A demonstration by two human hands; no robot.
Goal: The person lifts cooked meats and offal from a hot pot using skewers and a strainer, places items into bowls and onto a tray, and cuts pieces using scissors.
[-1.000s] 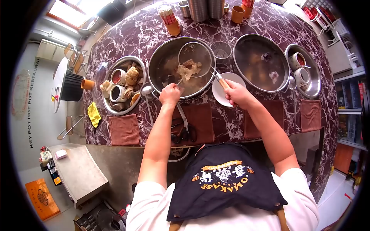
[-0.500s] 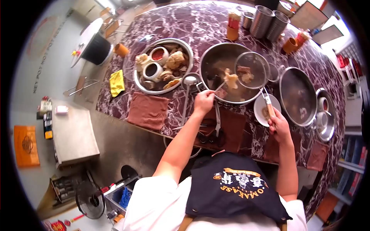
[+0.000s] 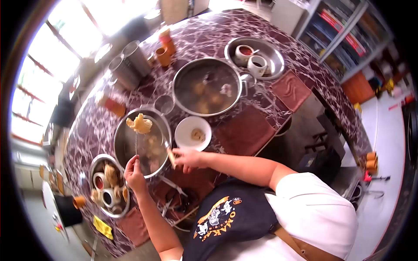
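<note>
My left hand (image 3: 136, 176) is closed around the lower end of a thin, twisted metal skewer (image 3: 136, 142). At its top end is a pale yellow, ragged piece of food (image 3: 140, 124), over the far part of a steel pot (image 3: 116, 145). My right hand (image 3: 187, 160) grips the light wooden handle (image 3: 171, 158) of a round strainer, whose bowl lies over the same pot. Pale chunks (image 3: 152, 148) show there, though I cannot tell whether they are in the strainer or the liquid. Just beyond my right hand stands a white bowl (image 3: 182, 130) with a little food inside.
A second pot (image 3: 175, 85) of cloudy liquid stands farther back, with a basin (image 3: 278, 65) holding two cups beyond it. At left is a basin (image 3: 92, 167) of food pieces and cups. Tongs (image 3: 173, 185) and dark scissors lie on brown cloths (image 3: 246, 130) along the near edge.
The view has swung round, so the pots appear farther left. The food on the skewer now sits toward the pot's far side. Both hands keep their holds.
</note>
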